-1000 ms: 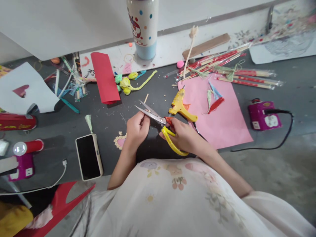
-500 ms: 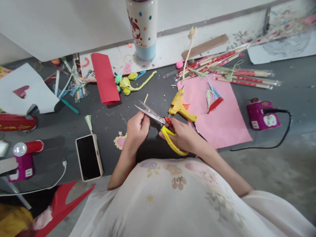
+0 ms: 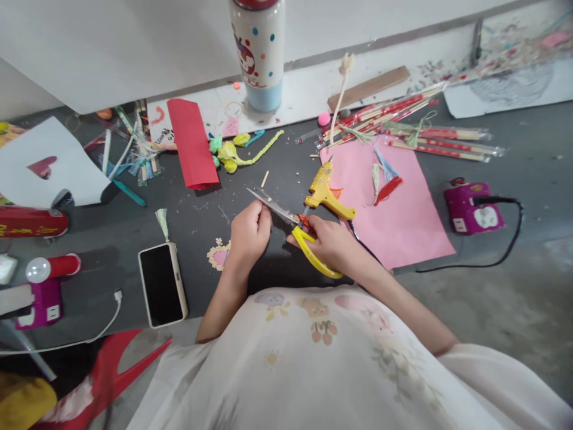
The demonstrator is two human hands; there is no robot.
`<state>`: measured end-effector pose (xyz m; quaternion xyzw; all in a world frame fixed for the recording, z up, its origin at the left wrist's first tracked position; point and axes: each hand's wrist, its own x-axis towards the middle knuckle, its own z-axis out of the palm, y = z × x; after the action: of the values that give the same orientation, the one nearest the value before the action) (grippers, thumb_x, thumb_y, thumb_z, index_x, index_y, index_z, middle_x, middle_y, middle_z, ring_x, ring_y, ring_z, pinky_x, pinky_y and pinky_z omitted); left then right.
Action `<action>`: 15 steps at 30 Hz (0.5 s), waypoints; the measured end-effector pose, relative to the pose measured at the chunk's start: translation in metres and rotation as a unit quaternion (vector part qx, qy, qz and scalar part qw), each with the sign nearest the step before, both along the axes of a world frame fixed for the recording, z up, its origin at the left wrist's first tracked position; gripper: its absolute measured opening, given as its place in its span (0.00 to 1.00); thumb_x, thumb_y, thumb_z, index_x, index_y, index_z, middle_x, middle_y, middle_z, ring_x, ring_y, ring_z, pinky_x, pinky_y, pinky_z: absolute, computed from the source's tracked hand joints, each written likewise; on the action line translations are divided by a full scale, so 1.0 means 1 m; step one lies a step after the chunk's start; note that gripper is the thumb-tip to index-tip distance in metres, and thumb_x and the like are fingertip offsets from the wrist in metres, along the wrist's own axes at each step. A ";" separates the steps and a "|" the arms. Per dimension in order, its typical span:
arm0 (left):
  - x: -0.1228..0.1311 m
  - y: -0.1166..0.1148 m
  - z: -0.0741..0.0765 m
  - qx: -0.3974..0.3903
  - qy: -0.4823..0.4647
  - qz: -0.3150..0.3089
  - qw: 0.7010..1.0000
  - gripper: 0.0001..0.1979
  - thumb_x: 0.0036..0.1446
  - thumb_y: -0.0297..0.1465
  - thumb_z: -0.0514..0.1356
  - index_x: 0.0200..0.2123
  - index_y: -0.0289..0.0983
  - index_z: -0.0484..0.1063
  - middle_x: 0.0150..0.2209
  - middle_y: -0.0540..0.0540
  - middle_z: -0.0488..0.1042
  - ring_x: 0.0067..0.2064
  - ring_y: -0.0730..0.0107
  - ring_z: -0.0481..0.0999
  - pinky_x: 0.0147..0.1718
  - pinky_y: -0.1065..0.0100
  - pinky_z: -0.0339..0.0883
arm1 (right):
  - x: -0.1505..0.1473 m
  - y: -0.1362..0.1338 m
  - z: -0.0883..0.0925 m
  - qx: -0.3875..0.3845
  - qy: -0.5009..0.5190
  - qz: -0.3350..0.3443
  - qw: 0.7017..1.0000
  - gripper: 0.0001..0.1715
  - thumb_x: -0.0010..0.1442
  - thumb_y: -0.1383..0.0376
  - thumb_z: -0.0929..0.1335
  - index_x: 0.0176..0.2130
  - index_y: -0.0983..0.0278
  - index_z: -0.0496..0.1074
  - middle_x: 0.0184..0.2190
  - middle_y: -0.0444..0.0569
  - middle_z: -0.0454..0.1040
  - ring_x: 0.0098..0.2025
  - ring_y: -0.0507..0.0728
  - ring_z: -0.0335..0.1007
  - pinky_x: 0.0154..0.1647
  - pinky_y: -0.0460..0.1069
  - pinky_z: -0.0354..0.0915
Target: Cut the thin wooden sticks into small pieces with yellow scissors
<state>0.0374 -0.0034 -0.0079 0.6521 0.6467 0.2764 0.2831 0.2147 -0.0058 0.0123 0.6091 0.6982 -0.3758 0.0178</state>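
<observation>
My left hand is closed in a pinch at the scissor blades. A thin wooden stick juts out beyond the blades, in line with these fingertips; its lower part is hidden. My right hand grips yellow-handled scissors, whose blades point up and left across the left fingertips. Just above the right hand lies a yellow glue gun, its nozzle pointing away from me. Partly behind my left wrist is a pink heart edged with small pale pieces.
Pink paper lies at right, near a purple power adapter. A phone is at left. Farther back are folded red paper, a tall bottle and wrapped sticks. The glue gun's cord runs past my right forearm.
The scissor blades have come closer together. Both hands stay nearly in place, and the view has shifted slightly.
</observation>
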 end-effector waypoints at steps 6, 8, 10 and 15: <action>0.000 -0.001 0.001 0.031 0.065 0.008 0.997 0.15 0.63 0.35 0.46 0.32 0.38 0.68 0.28 0.49 0.72 0.31 0.73 0.71 0.32 0.70 0.59 | 0.001 -0.001 -0.002 0.004 0.005 -0.013 1.000 0.23 0.55 0.45 0.61 0.33 0.63 0.65 0.25 0.49 0.72 0.29 0.57 0.69 0.26 0.46 0.52; 0.000 -0.001 0.001 0.106 0.092 0.041 0.989 0.13 0.63 0.35 0.47 0.40 0.38 0.69 0.35 0.46 0.74 0.39 0.69 0.71 0.39 0.68 0.61 | 0.001 -0.002 -0.003 0.016 -0.001 -0.024 1.000 0.23 0.55 0.45 0.61 0.32 0.63 0.64 0.25 0.49 0.72 0.29 0.57 0.69 0.25 0.46 0.52; 0.001 -0.004 0.003 0.204 0.094 0.062 0.973 0.13 0.62 0.33 0.48 0.45 0.36 0.67 0.40 0.43 0.73 0.44 0.67 0.70 0.45 0.64 0.60 | 0.002 -0.002 -0.004 0.026 -0.003 -0.034 0.999 0.23 0.55 0.45 0.61 0.31 0.62 0.64 0.24 0.49 0.72 0.28 0.57 0.69 0.24 0.46 0.51; 0.016 -0.017 0.023 0.325 0.049 -0.056 0.943 0.11 0.59 0.28 0.50 0.43 0.38 0.68 0.40 0.44 0.73 0.44 0.67 0.69 0.47 0.62 0.59 | 0.000 -0.006 -0.001 0.041 0.022 -0.050 0.998 0.19 0.57 0.50 0.61 0.31 0.63 0.66 0.26 0.50 0.74 0.29 0.57 0.69 0.25 0.47 0.54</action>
<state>0.0537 -0.0209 0.0147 0.7566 0.4973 0.4229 0.0385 0.2146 -0.0121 0.0110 0.6354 0.6816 -0.3606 -0.0409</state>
